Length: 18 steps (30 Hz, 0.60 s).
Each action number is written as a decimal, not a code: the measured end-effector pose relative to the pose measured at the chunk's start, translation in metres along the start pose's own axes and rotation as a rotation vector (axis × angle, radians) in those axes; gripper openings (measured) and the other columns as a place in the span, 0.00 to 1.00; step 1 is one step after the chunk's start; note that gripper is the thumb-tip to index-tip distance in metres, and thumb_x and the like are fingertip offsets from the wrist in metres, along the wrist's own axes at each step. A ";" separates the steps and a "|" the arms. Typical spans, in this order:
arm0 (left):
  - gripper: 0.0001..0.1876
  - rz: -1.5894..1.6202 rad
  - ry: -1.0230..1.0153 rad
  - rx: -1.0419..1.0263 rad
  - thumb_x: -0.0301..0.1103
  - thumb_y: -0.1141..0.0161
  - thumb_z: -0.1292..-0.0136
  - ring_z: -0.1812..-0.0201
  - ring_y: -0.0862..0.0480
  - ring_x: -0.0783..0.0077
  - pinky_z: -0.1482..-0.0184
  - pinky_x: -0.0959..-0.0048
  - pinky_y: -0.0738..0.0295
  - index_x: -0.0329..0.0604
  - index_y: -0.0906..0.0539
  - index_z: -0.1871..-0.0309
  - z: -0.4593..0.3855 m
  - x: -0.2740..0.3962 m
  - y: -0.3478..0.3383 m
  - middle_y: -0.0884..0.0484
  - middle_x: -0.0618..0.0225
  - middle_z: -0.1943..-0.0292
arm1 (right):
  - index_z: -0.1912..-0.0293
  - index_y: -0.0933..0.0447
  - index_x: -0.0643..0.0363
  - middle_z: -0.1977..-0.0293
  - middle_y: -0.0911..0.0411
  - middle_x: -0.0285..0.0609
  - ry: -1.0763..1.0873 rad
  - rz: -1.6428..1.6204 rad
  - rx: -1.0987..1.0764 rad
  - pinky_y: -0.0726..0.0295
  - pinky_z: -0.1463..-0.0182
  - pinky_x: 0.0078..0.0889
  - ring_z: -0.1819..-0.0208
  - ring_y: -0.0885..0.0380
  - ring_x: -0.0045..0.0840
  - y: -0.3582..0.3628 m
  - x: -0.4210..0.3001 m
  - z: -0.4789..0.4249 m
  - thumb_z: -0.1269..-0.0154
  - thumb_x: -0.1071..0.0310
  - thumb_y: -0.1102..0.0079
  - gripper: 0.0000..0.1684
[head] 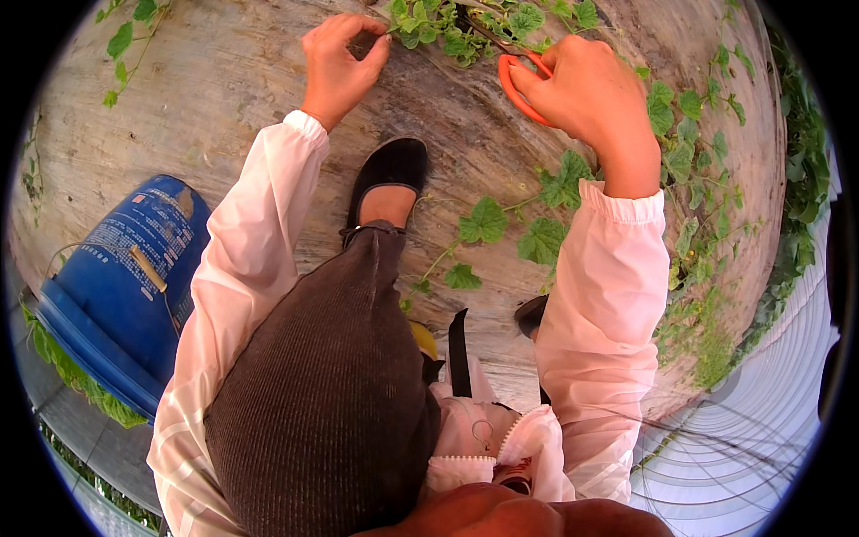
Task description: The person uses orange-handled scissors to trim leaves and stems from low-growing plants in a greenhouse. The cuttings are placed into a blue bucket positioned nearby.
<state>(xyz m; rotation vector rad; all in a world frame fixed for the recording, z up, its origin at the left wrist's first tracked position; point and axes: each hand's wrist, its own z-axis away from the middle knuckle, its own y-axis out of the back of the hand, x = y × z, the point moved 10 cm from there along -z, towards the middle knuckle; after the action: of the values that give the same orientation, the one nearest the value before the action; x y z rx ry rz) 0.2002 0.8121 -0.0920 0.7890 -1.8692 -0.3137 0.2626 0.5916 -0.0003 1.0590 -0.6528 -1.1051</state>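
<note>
My left hand (343, 67) has its thumb and forefinger pinched together at the left edge of a leafy green vine (419, 23). A thin bit of the vine seems to be between the fingertips. In my right hand (590, 90) is a pair of scissors with orange handles (513, 90), the thumb through one loop. Their dark blades point up and left into the foliage, where the tips are partly hidden by leaves. Another vine with broad lobed leaves (484, 220) trails below my right hand, partly covered by my sleeve.
A blue plastic bucket (144, 248) with a wire handle, printed with writing, lies to my left. My black shoe (392, 164) rests on the dusty ground sheet (221, 127). More vines (684, 161) spread to the right. Curved pale sheeting (731, 456) shows at lower right.
</note>
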 end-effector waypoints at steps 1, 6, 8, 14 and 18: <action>0.05 0.006 0.006 -0.003 0.29 0.31 0.47 0.61 0.16 0.65 0.52 0.66 0.30 0.44 0.16 0.67 0.000 -0.001 0.000 0.15 0.71 0.68 | 0.75 0.18 0.62 0.80 0.20 0.53 0.087 0.108 0.084 0.18 0.67 0.42 0.75 0.16 0.45 0.011 -0.013 -0.001 0.40 0.50 0.40 0.23; 0.06 0.011 0.026 -0.007 0.30 0.31 0.47 0.60 0.16 0.66 0.50 0.65 0.31 0.45 0.16 0.67 0.002 -0.002 -0.001 0.15 0.72 0.67 | 0.71 0.14 0.59 0.71 0.16 0.53 0.151 0.295 0.007 0.17 0.59 0.44 0.65 0.15 0.46 0.015 -0.040 -0.020 0.45 0.51 0.42 0.20; 0.05 0.000 0.033 -0.014 0.30 0.31 0.47 0.60 0.16 0.67 0.50 0.65 0.32 0.46 0.16 0.67 0.003 -0.003 -0.001 0.15 0.73 0.67 | 0.72 0.14 0.58 0.70 0.15 0.51 0.151 0.358 -0.012 0.17 0.58 0.43 0.65 0.14 0.43 0.016 -0.044 -0.022 0.46 0.51 0.44 0.21; 0.05 0.000 0.045 -0.028 0.30 0.31 0.46 0.58 0.17 0.67 0.46 0.64 0.34 0.47 0.16 0.66 0.004 -0.004 0.002 0.15 0.74 0.66 | 0.72 0.14 0.59 0.71 0.16 0.52 0.150 0.359 -0.102 0.17 0.59 0.42 0.65 0.14 0.42 0.017 -0.045 -0.025 0.46 0.52 0.45 0.21; 0.06 -0.003 0.048 -0.039 0.30 0.31 0.46 0.56 0.17 0.67 0.45 0.64 0.36 0.47 0.16 0.66 0.004 -0.003 -0.002 0.15 0.74 0.66 | 0.72 0.14 0.59 0.70 0.16 0.52 0.156 0.340 -0.072 0.17 0.58 0.42 0.64 0.14 0.42 0.018 -0.045 -0.024 0.46 0.51 0.45 0.21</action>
<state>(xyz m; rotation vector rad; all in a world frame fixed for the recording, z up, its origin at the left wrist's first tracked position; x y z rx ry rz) 0.1976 0.8122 -0.0969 0.7670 -1.8117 -0.3295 0.2742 0.6432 0.0102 0.9209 -0.6358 -0.7386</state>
